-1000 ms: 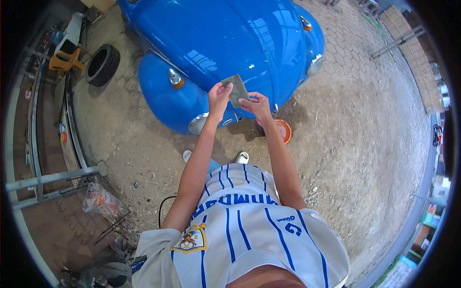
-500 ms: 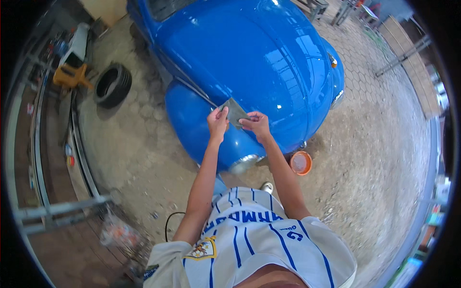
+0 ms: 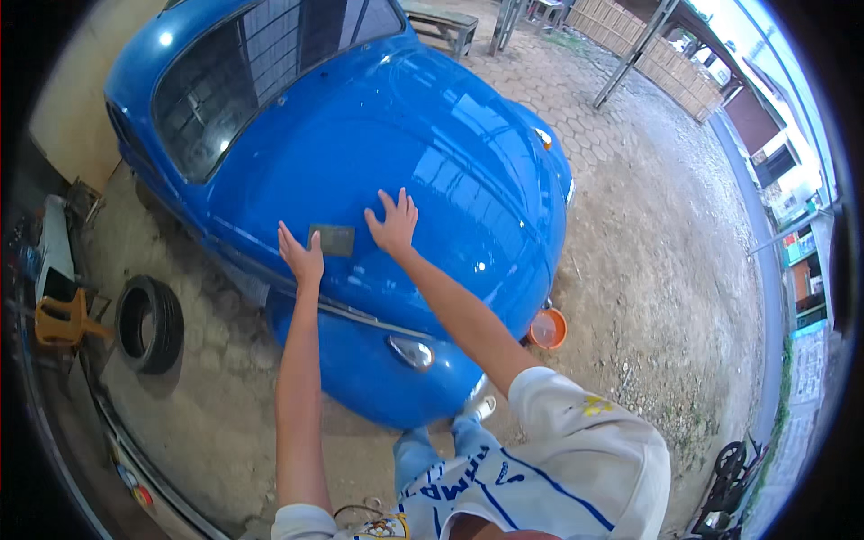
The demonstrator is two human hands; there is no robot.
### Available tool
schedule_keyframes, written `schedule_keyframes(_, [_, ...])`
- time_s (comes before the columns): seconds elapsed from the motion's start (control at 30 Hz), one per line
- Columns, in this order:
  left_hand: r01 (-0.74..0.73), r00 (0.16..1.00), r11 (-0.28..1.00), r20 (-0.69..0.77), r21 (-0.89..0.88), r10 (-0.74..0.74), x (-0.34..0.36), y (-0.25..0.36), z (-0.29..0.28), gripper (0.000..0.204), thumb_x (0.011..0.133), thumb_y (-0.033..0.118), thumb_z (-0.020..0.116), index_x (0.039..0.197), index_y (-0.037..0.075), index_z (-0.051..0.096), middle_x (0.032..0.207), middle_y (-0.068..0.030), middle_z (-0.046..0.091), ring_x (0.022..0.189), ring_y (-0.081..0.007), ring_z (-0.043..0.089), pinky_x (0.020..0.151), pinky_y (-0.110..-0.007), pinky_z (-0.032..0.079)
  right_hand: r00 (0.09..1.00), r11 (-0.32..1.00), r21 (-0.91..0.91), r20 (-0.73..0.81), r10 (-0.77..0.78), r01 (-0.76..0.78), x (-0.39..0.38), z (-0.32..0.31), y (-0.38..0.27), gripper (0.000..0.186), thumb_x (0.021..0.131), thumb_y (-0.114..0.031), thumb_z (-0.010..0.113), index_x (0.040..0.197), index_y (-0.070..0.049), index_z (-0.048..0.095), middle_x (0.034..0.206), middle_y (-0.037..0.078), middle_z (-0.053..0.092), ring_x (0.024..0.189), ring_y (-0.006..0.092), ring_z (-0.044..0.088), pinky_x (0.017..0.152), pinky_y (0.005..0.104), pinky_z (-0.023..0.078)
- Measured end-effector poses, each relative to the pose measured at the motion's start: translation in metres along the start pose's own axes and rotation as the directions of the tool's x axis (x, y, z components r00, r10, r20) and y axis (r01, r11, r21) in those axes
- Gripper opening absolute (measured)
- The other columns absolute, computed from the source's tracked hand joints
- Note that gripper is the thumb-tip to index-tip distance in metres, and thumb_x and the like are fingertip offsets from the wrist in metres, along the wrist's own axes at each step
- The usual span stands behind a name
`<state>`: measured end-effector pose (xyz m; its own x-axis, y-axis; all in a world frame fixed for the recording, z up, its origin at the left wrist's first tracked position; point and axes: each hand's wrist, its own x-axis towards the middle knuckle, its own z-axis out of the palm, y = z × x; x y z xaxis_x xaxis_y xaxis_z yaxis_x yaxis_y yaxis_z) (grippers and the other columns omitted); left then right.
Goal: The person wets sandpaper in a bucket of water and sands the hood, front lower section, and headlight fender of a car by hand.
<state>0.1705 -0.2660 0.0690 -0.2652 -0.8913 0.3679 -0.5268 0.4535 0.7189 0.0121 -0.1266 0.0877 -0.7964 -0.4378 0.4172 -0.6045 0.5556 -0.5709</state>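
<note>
A grey-green rectangular sheet that looks like sandpaper (image 3: 337,240) lies on the blue hood (image 3: 360,144) of a rounded car. Beside its left edge is my left hand (image 3: 303,259), fingers stretched out and thumb at or just over the sheet's edge; whether it touches cannot be made out. To the sheet's right, my right hand (image 3: 394,223) is spread wide over the hood, holding nothing. Its palm side is hidden, so contact with the paint is unclear.
The car's front fender (image 3: 369,369) bulges between me and the hood. An orange bucket (image 3: 548,328) stands on the ground near the front bumper. To the left are a black tire (image 3: 149,324) and an orange plastic chair (image 3: 67,319). A wooden bench (image 3: 441,27) stands beyond the car.
Both hands have let go of the sheet and moved apart; it now lies on the hood. My view has shifted toward the windshield, and my arms reach farther over the car.
</note>
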Motion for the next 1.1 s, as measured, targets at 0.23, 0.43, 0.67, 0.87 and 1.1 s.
schedule_keyframes(0.23, [-0.532, 0.803, 0.801, 0.463, 0.273, 0.375, 0.026, -0.009, 0.043, 0.068, 0.111, 0.044, 0.04, 0.165, 0.004, 0.032, 0.174, -0.021, 0.023, 0.16, -0.0425, 0.019, 0.128, -0.061, 0.013, 0.981, 0.978, -0.186, 0.187, -0.056, 0.091, -0.003, 0.027, 0.016, 0.074, 0.099, -0.056, 0.056, 0.165, -0.029, 0.037, 0.176, 0.021, 0.013, 0.161, 0.0456, 0.009, 0.127, 0.0664, 0.006])
schedule_keyframes(0.43, [-0.304, 0.952, 0.866, 0.147, 0.397, 0.267, 0.161, -0.016, 0.079, 0.067, 0.111, 0.043, 0.041, 0.163, 0.002, 0.033, 0.172, -0.0231, 0.026, 0.158, -0.0455, 0.022, 0.125, -0.064, 0.016, 0.983, 0.984, -0.166, 0.183, -0.035, 0.066, 0.003, 0.03, 0.014, 0.068, 0.096, -0.051, 0.063, 0.158, -0.026, 0.049, 0.172, 0.022, 0.024, 0.159, 0.0469, 0.017, 0.126, 0.0671, 0.009])
schedule_keyframes(0.67, [-0.551, 0.826, 0.78, 0.328, 0.297, 0.458, 0.136, -0.015, 0.083, 0.067, 0.109, 0.041, 0.044, 0.16, -0.002, 0.035, 0.168, -0.0298, 0.028, 0.158, -0.0444, 0.021, 0.126, -0.059, 0.023, 0.985, 0.982, -0.163, 0.161, -0.068, 0.094, 0.0, 0.033, 0.014, 0.07, 0.094, -0.05, 0.066, 0.158, -0.027, 0.05, 0.174, 0.02, 0.022, 0.161, 0.0435, 0.015, 0.127, 0.065, 0.009])
schedule_keyframes(0.87, [-0.358, 0.933, 0.881, 0.164, 0.31, 0.321, 0.17, -0.037, 0.064, 0.079, 0.106, 0.055, 0.048, 0.162, 0.0, 0.037, 0.17, -0.0235, 0.031, 0.159, -0.0408, 0.024, 0.129, -0.054, 0.019, 0.977, 0.972, -0.219, 0.21, -0.034, 0.081, 0.002, 0.035, 0.015, 0.07, 0.095, -0.052, 0.064, 0.159, -0.028, 0.048, 0.175, 0.018, 0.02, 0.161, 0.043, 0.014, 0.128, 0.064, 0.008])
schedule_keyframes(1.1, [-0.495, 0.867, 0.816, 0.23, 0.299, 0.441, 0.118, -0.016, 0.065, 0.089, 0.099, 0.06, 0.055, 0.162, 0.0, 0.036, 0.17, -0.0224, 0.03, 0.159, -0.04, 0.024, 0.129, -0.056, 0.016, 0.983, 0.973, -0.201, 0.164, -0.077, 0.11, -0.001, 0.037, 0.02, 0.069, 0.096, -0.052, 0.064, 0.159, -0.029, 0.049, 0.175, 0.018, 0.021, 0.161, 0.0424, 0.015, 0.128, 0.0633, 0.008])
